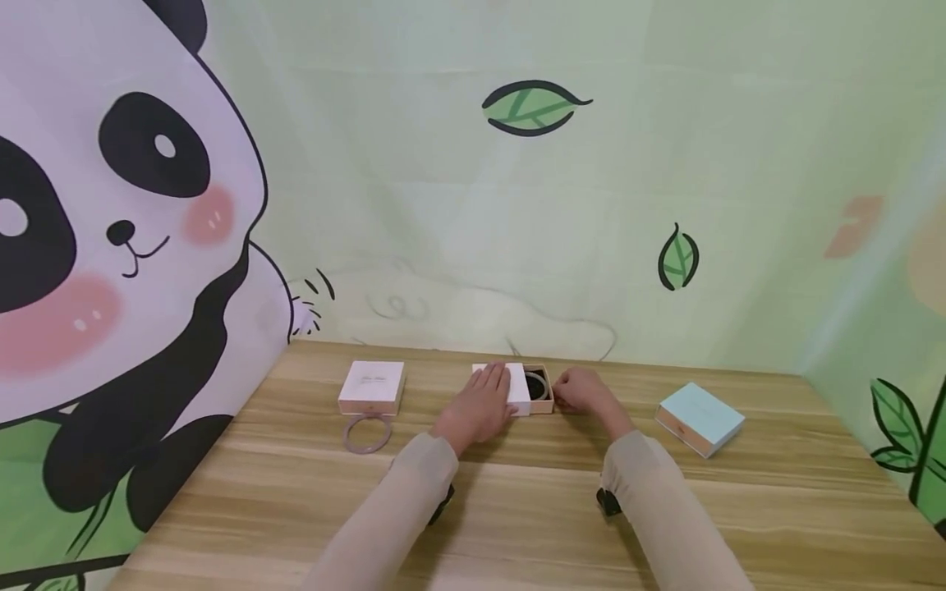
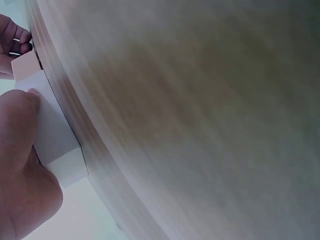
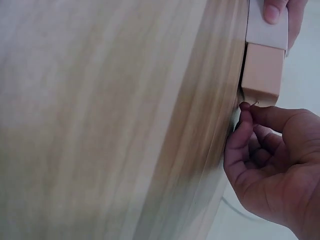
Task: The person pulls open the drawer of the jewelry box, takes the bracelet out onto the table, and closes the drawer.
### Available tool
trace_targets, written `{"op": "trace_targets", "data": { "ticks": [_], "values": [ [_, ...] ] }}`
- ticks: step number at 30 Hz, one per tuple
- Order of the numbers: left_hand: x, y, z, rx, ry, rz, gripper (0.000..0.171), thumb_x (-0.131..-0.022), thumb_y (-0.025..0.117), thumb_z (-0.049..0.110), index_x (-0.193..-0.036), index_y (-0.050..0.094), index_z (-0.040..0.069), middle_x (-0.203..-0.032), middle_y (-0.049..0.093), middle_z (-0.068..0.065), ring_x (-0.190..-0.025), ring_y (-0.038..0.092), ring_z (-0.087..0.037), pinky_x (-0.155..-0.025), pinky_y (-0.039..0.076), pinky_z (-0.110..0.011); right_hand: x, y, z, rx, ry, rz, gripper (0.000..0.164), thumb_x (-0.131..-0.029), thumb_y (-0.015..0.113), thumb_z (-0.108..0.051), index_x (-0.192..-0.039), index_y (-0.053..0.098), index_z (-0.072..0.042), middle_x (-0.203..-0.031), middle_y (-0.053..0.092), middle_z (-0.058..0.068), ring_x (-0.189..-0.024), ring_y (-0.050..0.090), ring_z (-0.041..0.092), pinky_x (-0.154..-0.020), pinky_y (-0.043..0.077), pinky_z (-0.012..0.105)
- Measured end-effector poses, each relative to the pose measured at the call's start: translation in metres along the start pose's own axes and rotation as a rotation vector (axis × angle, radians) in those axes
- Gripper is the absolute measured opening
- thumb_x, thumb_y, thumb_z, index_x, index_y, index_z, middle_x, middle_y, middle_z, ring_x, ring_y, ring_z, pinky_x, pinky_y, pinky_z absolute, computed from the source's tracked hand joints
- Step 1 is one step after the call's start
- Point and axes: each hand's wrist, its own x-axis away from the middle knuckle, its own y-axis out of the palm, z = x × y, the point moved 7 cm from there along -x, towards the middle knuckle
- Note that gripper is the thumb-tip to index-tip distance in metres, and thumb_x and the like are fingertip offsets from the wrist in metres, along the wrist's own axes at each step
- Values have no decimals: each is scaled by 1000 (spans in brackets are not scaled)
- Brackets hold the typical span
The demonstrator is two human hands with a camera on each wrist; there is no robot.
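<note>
Head view shows the left hand gripping the white sleeve, its fingers laid across the top, hiding much of it, thumb on the near side. From the sleeve's right end sticks the drawer, pointing to the person's right; together their long axis runs left to right, towards the far edge of the table, between a white box and a blue box. Inside, a bangle shows only partly. The right hand pinches something thin at the drawer's end, too small to make out. The left wrist view cuts off both hands and blurs the wood.
</note>
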Motion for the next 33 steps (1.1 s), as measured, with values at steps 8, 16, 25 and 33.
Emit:
{"op": "trace_targets", "data": {
  "ticks": [8, 16, 25, 33],
  "values": [
    [1, 1, -2, -5, -2, -22, 68, -111, 25, 42, -161, 12, -2, -169, 9, -19, -157, 9, -31, -127, 11, -41, 1, -3, 15, -47, 60, 2, 27, -88, 53, -5, -62, 54, -12, -58, 49, -4, -53, 47, 7, -51, 44, 17],
    [1, -2, -1, -3, 7, -6, 67, -111, 27, 41, -161, 14, -3, -168, 12, -21, -156, 12, -32, -126, 13, -42, 5, -8, 19, -65, 96, 10, 21, -91, 54, -4, -72, 62, -5, -64, 55, -1, -58, 51, 9, -53, 48, 19],
    [-1, -2, -2, 6, 10, 0, 68, -111, 27, 41, -161, 14, -3, -169, 12, -20, -156, 12, -33, -126, 13, -43, 9, -14, 21, -79, 61, 3, 28, -92, 53, -4, -66, 61, -7, -57, 53, -5, -52, 51, 4, -52, 47, 16],
    [-2, 5, -2, 8, 5, -7, 69, -111, 26, 43, -161, 13, -2, -169, 12, -19, -156, 11, -32, -127, 12, -42, 14, -13, 21, -48, 34, 28, 28, -94, 53, -4, -68, 63, -6, -57, 57, -5, -53, 53, 3, -54, 46, 16]
  ]
}}
